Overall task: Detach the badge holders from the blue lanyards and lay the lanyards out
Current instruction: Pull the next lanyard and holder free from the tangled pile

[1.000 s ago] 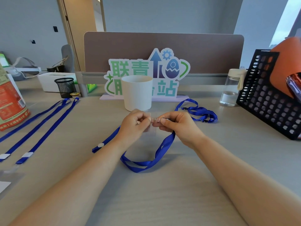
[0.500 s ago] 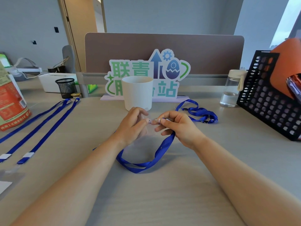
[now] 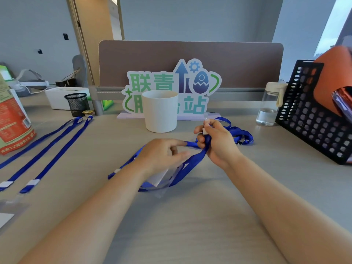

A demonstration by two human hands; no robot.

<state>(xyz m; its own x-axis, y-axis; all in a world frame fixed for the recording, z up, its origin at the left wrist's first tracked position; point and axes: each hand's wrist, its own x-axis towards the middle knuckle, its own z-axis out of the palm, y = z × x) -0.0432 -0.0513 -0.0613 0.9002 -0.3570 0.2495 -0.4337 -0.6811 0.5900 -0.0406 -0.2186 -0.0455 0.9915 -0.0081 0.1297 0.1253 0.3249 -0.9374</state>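
R hand point(image 3: 219, 143) is raised just above the counter point(image 3: 190, 216), fingers point(image 3: 202, 139) curled tight round the blue lanyard point(image 3: 193, 162) right below its white clip end. The strap droops from there in a loop to the counter & runs under the L forearm. L hand point(image 3: 162, 155) is just left of it, fingers loosely stretched over the clear badge holder point(image 3: 162, 179) w/ a white card inside, tilted beneath the palm; can't tell if it's actually pinched. Two laid-out lanyards point(image 3: 57, 155) lie straight, side by side, far left. A bunched lanyard point(image 3: 242, 134) lies behind the R hand, right of the white cup point(image 3: 161, 111).
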